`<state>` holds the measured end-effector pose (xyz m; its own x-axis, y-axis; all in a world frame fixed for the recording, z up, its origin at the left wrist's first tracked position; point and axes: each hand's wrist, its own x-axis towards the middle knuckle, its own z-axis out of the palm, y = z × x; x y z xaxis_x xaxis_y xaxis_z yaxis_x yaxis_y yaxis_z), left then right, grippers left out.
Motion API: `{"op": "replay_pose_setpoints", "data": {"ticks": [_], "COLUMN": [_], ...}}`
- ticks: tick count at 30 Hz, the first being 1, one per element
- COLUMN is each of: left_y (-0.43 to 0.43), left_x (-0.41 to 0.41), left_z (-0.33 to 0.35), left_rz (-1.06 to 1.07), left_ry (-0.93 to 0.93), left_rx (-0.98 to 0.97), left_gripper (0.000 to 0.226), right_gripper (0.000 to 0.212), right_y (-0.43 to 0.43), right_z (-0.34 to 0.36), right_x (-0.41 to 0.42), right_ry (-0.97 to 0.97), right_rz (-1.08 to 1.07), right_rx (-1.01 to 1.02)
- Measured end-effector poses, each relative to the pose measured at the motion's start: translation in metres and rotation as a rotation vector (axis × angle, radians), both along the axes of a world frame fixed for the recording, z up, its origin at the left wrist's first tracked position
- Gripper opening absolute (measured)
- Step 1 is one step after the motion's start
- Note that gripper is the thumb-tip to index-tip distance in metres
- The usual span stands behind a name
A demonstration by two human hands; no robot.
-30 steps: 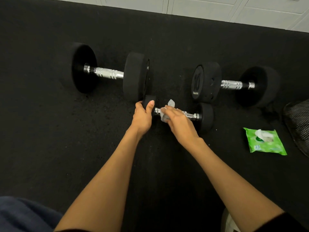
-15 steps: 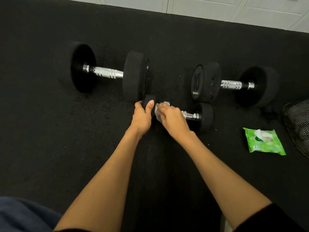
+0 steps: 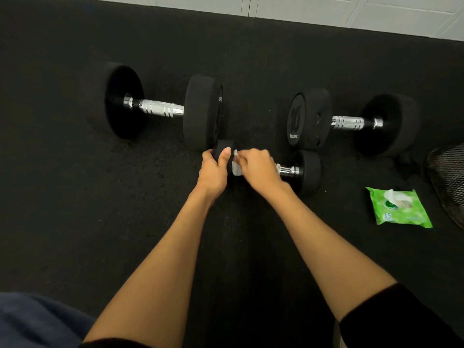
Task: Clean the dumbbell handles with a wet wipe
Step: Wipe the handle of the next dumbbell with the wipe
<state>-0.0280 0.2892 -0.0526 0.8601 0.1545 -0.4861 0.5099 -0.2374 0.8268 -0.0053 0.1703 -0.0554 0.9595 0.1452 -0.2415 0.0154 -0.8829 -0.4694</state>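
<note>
Wiping small dumbbell (image 3: pixel 298 172) handle at near centre: right hand (image 3: pixel 258 169) grips wipe (image 3: pixel 236 169) round bar, left hand (image 3: pixel 213 172) clamps left end. Risk: dumbbell could roll if left grip slackens.

Bare mat (image 3: pixel 75 209) opens toward its left edge and near side; a large dumbbell (image 3: pixel 160 108) and 10-marked dumbbell (image 3: pixel 349 121) hem the small dumbbell (image 3: pixel 307 172) behind, wipe pack (image 3: pixel 399 209) and mesh basket (image 3: pixel 449 179) rightward.
</note>
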Motion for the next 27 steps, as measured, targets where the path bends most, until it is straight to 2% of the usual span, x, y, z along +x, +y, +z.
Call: {"op": "replay_pose_setpoints", "data": {"ticks": [3,5,7,10,12,14,17,19,23,27], "left_y": [0.0,0.0,0.001,0.001,0.002,0.002,0.002,0.002,0.0,0.0], "left_x": [-0.001,-0.003,-0.003,-0.003,-0.003,-0.003,-0.005,-0.006,-0.006,-0.007], "left_z": [0.0,-0.001,-0.002,-0.001,-0.001,-0.001,-0.002,-0.002,-0.001,0.001], "left_rz": [-0.004,-0.005,-0.009,-0.017,-0.021,-0.019,-0.012,-0.008,0.011,0.007], "left_ry": [-0.002,-0.002,-0.007,-0.004,-0.003,-0.002,-0.011,-0.013,-0.008,-0.011], "left_rx": [-0.01,-0.016,-0.011,-0.013,-0.029,-0.038,-0.03,-0.033,-0.039,-0.042], "left_gripper": [0.066,0.067,0.066,0.066,0.066,0.066,0.068,0.068,0.066,0.066], "right_gripper": [0.033,0.035,0.029,0.024,0.02,0.018,0.021,0.031,0.05,0.057], "right_y": [0.004,0.0,-0.001,0.004,0.007,0.01,0.009,0.01,0.016,0.014], "right_z": [-0.007,0.0,0.009,0.017,0.016,0.016,0.005,-0.005,-0.009,-0.012], "right_x": [-0.024,-0.027,-0.014,0.016,0.024,0.015,-0.014,-0.028,-0.053,-0.068], "right_ry": [-0.162,-0.172,-0.054,0.223,0.288,0.214,-0.047,-0.152,-0.151,-0.171], "right_rz": [0.111,0.102,0.03,-0.042,-0.06,-0.061,-0.046,-0.019,-0.042,-0.041], "right_rx": [-0.049,-0.013,-0.012,0.037,0.039,0.005,0.01,0.048,0.101,0.162]}}
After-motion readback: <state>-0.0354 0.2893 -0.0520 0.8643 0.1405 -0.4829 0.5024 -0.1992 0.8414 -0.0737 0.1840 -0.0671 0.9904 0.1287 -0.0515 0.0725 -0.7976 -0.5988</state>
